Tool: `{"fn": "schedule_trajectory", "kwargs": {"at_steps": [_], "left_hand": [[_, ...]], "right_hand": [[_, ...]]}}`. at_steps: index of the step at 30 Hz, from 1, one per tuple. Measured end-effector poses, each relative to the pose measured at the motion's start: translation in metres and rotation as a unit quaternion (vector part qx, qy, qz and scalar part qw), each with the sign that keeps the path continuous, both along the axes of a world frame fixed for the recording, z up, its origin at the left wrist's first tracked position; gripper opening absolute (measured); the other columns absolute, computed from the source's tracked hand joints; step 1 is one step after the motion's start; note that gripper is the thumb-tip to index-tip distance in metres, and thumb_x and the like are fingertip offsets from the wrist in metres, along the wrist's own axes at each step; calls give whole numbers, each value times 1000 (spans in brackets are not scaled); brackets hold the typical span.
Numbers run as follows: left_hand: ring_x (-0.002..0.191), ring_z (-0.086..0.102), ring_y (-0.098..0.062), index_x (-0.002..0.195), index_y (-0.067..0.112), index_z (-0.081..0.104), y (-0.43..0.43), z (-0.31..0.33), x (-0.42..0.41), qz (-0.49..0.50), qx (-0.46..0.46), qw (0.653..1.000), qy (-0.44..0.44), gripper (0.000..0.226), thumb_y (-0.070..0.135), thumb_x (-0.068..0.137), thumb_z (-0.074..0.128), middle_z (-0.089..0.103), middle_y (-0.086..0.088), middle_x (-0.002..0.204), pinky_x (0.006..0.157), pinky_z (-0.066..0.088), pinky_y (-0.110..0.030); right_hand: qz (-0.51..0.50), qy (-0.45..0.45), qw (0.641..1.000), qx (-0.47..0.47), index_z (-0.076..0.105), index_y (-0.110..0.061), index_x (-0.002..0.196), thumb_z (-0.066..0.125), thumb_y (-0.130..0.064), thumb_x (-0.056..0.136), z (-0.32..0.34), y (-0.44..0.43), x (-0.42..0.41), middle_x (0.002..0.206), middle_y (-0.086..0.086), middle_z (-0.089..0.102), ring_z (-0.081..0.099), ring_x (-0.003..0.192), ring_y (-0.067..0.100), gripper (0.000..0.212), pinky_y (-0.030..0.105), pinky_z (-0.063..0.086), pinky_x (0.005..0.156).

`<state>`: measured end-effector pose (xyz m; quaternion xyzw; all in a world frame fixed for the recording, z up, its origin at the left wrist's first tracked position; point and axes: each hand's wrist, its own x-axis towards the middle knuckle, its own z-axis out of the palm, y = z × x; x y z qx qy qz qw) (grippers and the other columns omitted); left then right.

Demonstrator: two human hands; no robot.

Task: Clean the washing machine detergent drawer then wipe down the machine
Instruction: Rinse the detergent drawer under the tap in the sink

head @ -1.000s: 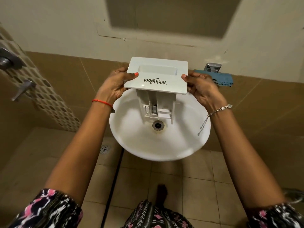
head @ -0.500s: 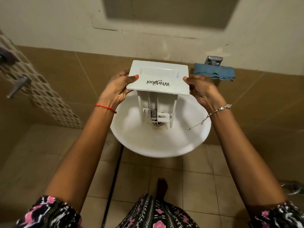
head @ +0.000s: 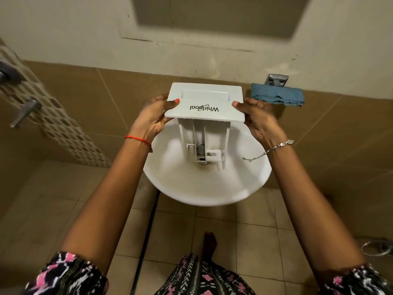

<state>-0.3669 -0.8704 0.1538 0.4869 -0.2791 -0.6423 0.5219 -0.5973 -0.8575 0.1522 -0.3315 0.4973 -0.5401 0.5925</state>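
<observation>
We hold the white plastic detergent drawer [head: 205, 107] over the round white ceramic wash basin [head: 204, 184], its flat front panel turned up toward us and its compartment body hanging down so that the back end sits over the drain, at about the basin's twelve o'clock half. Our left hand [head: 154, 119] grips the panel's nine o'clock edge, thumb on top and fingers curled beneath; our right hand [head: 258, 118] clamps the three o'clock edge the same way. We judge that we are in the first part of the task, the drawer out of the machine and brought to the basin for rinsing, with the wipe-down not yet begun. No water shows running, and we cannot see a tap over the basin. A folded blue cloth [head: 277, 96] lies on the tiled ledge at about two o'clock from the drawer, beside a chrome wall fitting [head: 276, 79]. The next move likely calls for freeing one hand to start water or fetch the cloth while the other supports the drawer's weight.
</observation>
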Motion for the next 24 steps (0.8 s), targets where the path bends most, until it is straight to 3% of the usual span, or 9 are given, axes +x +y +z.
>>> {"fn": "schedule_trajectory", "kwargs": {"at_steps": [3, 7, 12, 14, 16, 18, 20, 22, 24], "left_hand": [[66, 71, -14, 126, -6, 49, 0, -2, 3, 4, -7, 1000, 16, 40, -11, 87, 51, 73, -4, 73, 54, 57, -24], [74, 69, -13, 126, -2, 50, 7, -5, -1, 21, -40, 999, 7, 41, -10, 86, 53, 68, -7, 96, 60, 58, -24], [65, 70, -12, 127, -5, 49, 9, -2, -1, 10, -31, 999, 2, 43, -13, 85, 51, 61, -18, 116, 55, 57, -23], [68, 71, -13, 129, -6, 48, 12, -6, 1, 9, -33, 999, 11, 46, -14, 84, 52, 66, -16, 110, 57, 58, -24], [70, 71, -14, 129, -5, 48, 15, -9, 4, 8, -43, 999, 30, 47, -15, 83, 52, 73, -6, 89, 59, 58, -25], [69, 71, -14, 129, -5, 48, 18, -11, 3, 11, -42, 998, 35, 48, -17, 83, 51, 74, -1, 77, 58, 58, -26], [70, 71, -15, 131, -6, 46, 21, -13, 2, 6, -35, 999, 38, 49, -18, 83, 49, 74, -6, 86, 58, 58, -25], [78, 69, -17, 133, -5, 45, 25, -18, 2, -2, -39, 998, 44, 52, -19, 83, 48, 67, -13, 110, 60, 59, -26], [78, 70, -17, 134, -2, 45, 28, -21, 1, -1, -45, 997, 56, 53, -19, 83, 47, 71, -9, 102, 59, 58, -27]], "right_hand": [[19, -20, 1000, -10, 61, 6, 103, 59, 10, 82, 5, -1, 0, 73, 1, 74, 71, 71, 13, 22, 26, 57, 74], [4, -19, 1000, -17, 56, 10, 116, 58, 12, 82, 3, 0, -1, 72, -1, 73, 71, 72, 13, 35, 25, 58, 75], [14, 22, 1000, -3, 57, 12, 116, 58, 12, 82, -6, 4, -2, 72, -3, 74, 71, 72, 12, 34, 23, 58, 69], [21, 17, 1000, -5, 59, 9, 113, 58, 11, 82, -10, 7, -4, 76, -3, 74, 71, 75, 12, 31, 23, 57, 70], [22, 18, 999, -20, 63, 3, 106, 57, 12, 82, -11, 8, -4, 77, -5, 74, 71, 75, 10, 26, 23, 57, 70], [9, 19, 1000, -17, 61, 6, 111, 58, 13, 81, -13, 11, -4, 83, -1, 74, 71, 76, 12, 31, 25, 58, 73], [10, 21, 1000, 2, 56, 8, 120, 58, 12, 82, -16, 14, -5, 95, 8, 73, 70, 76, 13, 39, 26, 58, 74], [23, 24, 999, 4, 55, 7, 122, 57, 13, 82, -19, 18, -7, 89, 3, 75, 71, 75, 13, 41, 26, 58, 73], [24, 31, 999, -6, 55, 5, 123, 56, 13, 82, -19, 21, -6, 85, -3, 74, 71, 75, 12, 42, 25, 58, 75]]}}
